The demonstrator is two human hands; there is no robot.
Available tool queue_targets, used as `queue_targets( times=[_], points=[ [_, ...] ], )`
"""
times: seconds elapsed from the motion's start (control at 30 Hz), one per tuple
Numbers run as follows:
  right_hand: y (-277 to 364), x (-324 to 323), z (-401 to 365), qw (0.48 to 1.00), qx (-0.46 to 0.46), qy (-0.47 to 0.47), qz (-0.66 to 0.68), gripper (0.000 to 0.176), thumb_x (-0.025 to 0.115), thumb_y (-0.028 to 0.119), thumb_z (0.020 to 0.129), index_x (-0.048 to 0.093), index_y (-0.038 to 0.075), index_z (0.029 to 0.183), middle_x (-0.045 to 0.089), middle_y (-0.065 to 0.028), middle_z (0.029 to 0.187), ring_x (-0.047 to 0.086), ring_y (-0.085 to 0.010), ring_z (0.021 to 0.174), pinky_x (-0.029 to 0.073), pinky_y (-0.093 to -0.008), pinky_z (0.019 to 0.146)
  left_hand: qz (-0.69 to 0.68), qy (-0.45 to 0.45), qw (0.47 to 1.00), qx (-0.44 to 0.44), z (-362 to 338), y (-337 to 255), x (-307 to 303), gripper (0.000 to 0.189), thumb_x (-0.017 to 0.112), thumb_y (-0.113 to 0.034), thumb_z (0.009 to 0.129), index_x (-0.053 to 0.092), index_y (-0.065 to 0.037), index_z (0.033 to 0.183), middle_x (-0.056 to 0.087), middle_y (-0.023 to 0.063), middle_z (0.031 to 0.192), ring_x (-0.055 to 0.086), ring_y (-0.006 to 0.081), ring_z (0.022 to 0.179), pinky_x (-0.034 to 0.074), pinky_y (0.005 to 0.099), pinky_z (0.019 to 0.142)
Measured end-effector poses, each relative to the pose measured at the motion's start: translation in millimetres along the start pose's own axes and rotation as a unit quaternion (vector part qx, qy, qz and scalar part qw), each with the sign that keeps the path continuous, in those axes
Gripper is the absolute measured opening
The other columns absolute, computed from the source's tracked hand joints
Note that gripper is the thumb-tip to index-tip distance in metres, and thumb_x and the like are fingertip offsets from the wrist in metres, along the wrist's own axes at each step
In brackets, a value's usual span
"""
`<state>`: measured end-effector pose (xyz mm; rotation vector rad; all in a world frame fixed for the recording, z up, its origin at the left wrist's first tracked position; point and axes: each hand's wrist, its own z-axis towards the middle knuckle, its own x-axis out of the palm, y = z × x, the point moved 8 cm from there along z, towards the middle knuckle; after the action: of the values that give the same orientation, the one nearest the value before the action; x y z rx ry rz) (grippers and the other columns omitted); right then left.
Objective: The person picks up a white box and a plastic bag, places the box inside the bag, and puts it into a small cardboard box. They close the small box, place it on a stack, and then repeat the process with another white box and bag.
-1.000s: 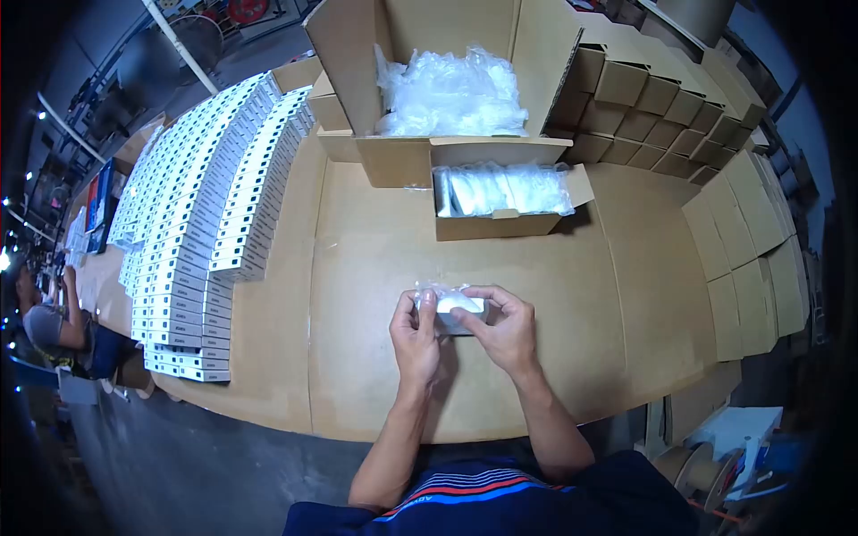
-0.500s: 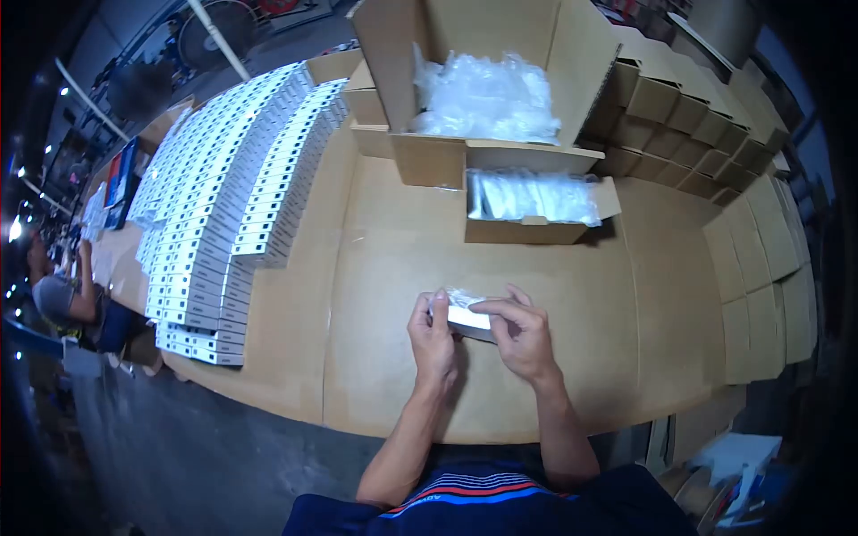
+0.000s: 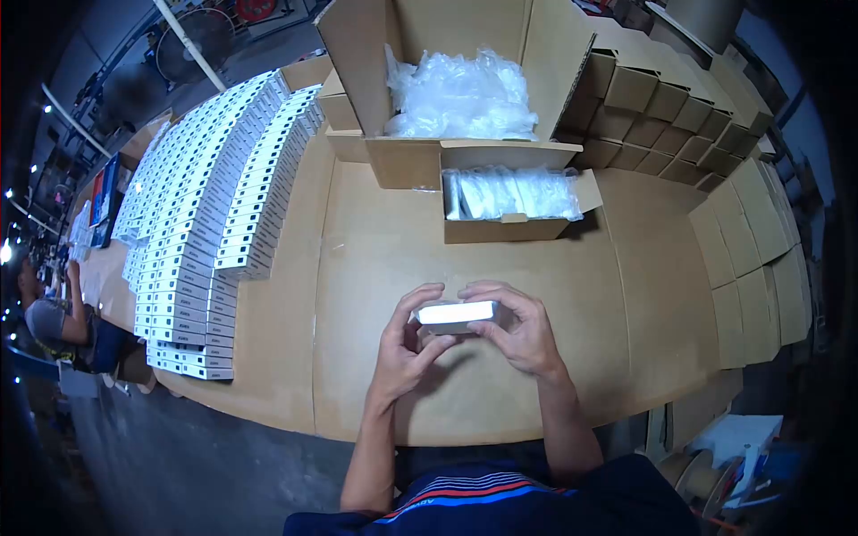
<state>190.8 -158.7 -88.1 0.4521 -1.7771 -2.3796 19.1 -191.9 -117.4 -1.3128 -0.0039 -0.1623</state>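
Note:
A small white box [image 3: 457, 313] with a grey side facing me is held above the table, between my two hands. My left hand [image 3: 404, 354] is closed around its left end, thumb below and fingers behind. Gripping the right end is my right hand [image 3: 524, 332], with its thumb at the lower edge and fingers over the back. Beyond them stands an open cardboard carton [image 3: 514, 233] packed with a row of items in clear plastic wrap [image 3: 518, 195].
A large open carton [image 3: 407, 163] at the back holds clear plastic bags [image 3: 465, 94]. Stacked white boxes [image 3: 192, 214] line the left. Brown cartons [image 3: 657, 112] are piled at back right, more cartons [image 3: 751, 259] at right. A person [image 3: 58, 317] sits far left.
The white box has been turned and raised slightly, its white face now level toward me. My hands have shifted from pinching at its top to holding its two ends.

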Motion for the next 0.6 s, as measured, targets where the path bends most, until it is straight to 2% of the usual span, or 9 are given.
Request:
queue_targets(
  times=[0.07,0.17,0.27,0.37,0.43,0.5,0.53,0.57,0.6],
  points=[
    [-15.5,0.4,-3.4,0.997,0.008,0.011,0.076,0.031,0.081,-0.002,0.081,0.073,0.001,0.111,0.072,-0.0136,0.122,0.067,-0.0265,0.119,0.051,-0.0368,0.104,-0.013,0.002,1.0,-0.026,0.7,4.8,-3.8,0.038,0.071,0.004,0.093,0.06,0.003,0.129,0.058,0.0149,0.137,0.06,0.0221,0.124,0.059,0.0328,0.094],
    [-0.3,-5.5,2.1,0.998,-0.054,0.009,0.012,0.031,0.081,-0.002,0.08,0.073,0.001,0.11,0.073,-0.0116,0.116,0.068,-0.0238,0.11,0.052,-0.0355,0.098,-0.039,0.016,0.996,-0.083,1.9,8.1,-4.3,0.029,0.07,0.004,0.095,0.062,0.006,0.123,0.064,0.0148,0.127,0.063,0.0215,0.119,0.06,0.0341,0.093],
    [11.5,-14.7,5.6,0.994,-0.037,0.041,-0.093,0.03,0.081,-0.002,0.079,0.072,0.002,0.108,0.073,-0.009,0.108,0.067,-0.0241,0.097,0.053,-0.0363,0.089,-0.028,0.008,0.992,-0.126,2.3,10.8,-2.5,0.025,0.067,-0.001,0.099,0.063,0.006,0.123,0.068,0.0126,0.117,0.067,0.0184,0.109,0.062,0.0329,0.087],
    [30.5,-14.3,11.0,0.967,-0.139,0.134,-0.169,0.027,0.081,-0.001,0.079,0.071,0.003,0.104,0.071,-0.008,0.099,0.064,-0.0272,0.09,0.053,-0.0396,0.081,-0.007,0.043,0.986,-0.161,2.6,19.4,-2.8,0.026,0.068,-0.003,0.1,0.063,0.006,0.124,0.069,0.0114,0.114,0.068,0.0155,0.104,0.061,0.0298,0.082],
    [35.8,-13.9,14.3,0.95,-0.147,0.165,-0.22,0.023,0.08,0.001,0.081,0.07,0.002,0.101,0.068,-0.0099,0.093,0.065,-0.0295,0.083,0.054,-0.0403,0.075,0.024,0.07,0.983,-0.171,7.6,20.1,-1.1,0.027,0.069,-0.003,0.099,0.063,0.005,0.124,0.068,0.0115,0.114,0.067,0.0151,0.104,0.06,0.0285,0.083],
    [37.4,-16.7,19.0,0.938,-0.137,0.183,-0.261,0.021,0.08,0.0,0.081,0.071,0.001,0.1,0.069,-0.0103,0.092,0.067,-0.0288,0.079,0.055,-0.0393,0.072,-0.006,0.067,0.988,-0.137,20.9,19.0,0.0,0.03,0.07,0.0,0.097,0.063,0.004,0.126,0.067,0.0112,0.117,0.066,0.0169,0.108,0.059,0.0309,0.088],
    [42.5,-19.9,23.7,0.941,-0.171,0.157,-0.246,0.019,0.08,-0.001,0.083,0.07,0.001,0.099,0.067,-0.0094,0.089,0.067,-0.0229,0.072,0.054,-0.0335,0.063,-0.022,0.066,0.99,-0.12,29.3,20.5,-0.6,0.032,0.071,0.001,0.096,0.063,0.004,0.126,0.067,0.011,0.119,0.066,0.0178,0.11,0.058,0.032,0.091],
    [45.3,-28.3,30.6,0.952,-0.155,0.106,-0.24,0.02,0.08,0.0,0.083,0.07,0.001,0.1,0.066,-0.0098,0.09,0.068,-0.0229,0.073,0.055,-0.0349,0.063,0.017,0.052,0.997,-0.046,41.5,20.6,-6.9,0.055,0.081,-0.003,0.088,0.056,0.0,0.138,0.061,0.0131,0.132,0.06,0.022,0.123,0.054,0.0382,0.101],
    [50.4,-36.6,36.9,0.961,-0.14,0.055,-0.234,0.021,0.08,0.001,0.084,0.069,0.001,0.102,0.066,-0.0102,0.091,0.068,-0.0229,0.074,0.055,-0.0364,0.062,0.033,0.024,0.997,-0.065,52.1,24.0,-11.7,0.073,0.086,-0.007,0.082,0.048,-0.002,0.144,0.054,0.015,0.142,0.053,0.0255,0.132,0.049,0.0434,0.108]
  ],
)
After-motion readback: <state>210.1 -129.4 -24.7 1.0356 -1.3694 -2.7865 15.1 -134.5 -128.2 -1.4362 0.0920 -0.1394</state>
